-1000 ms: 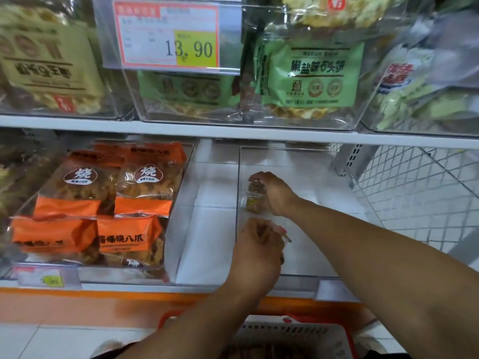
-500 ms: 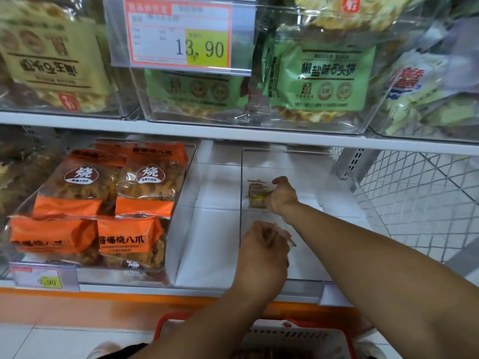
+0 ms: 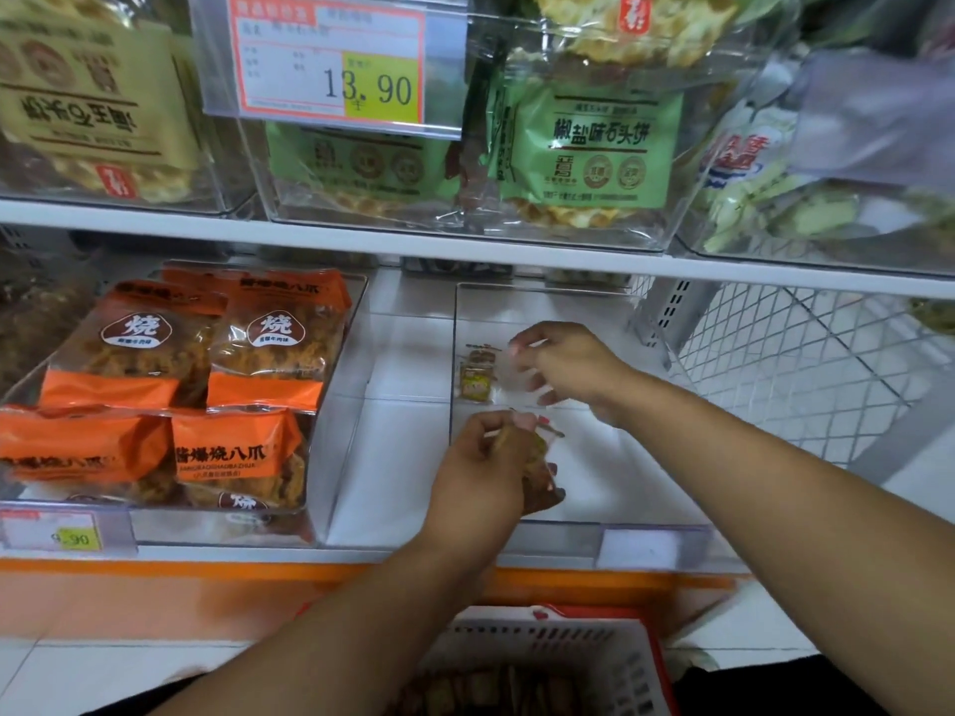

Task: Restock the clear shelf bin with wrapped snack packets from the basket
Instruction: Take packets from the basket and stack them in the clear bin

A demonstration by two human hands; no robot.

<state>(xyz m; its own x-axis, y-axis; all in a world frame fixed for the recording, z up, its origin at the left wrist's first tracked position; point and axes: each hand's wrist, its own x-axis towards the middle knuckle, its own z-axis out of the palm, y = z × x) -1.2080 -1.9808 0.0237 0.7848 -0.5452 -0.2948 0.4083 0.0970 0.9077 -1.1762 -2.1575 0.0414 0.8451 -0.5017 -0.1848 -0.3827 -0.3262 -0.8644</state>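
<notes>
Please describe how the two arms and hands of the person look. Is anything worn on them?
Both forearms are bare as far as the picture shows: no sleeves, gloves, watch or bracelet can be seen. The left hand and the right hand show no rings that I can make out. The fingertips of the right hand are blurred, so small details there cannot be told.

Retail shop aisle, price tag (image 3: 330,62) reading 13.90 on clear bins, stocked orange snack bags (image 3: 206,354), white shelving (image 3: 362,245)
</notes>
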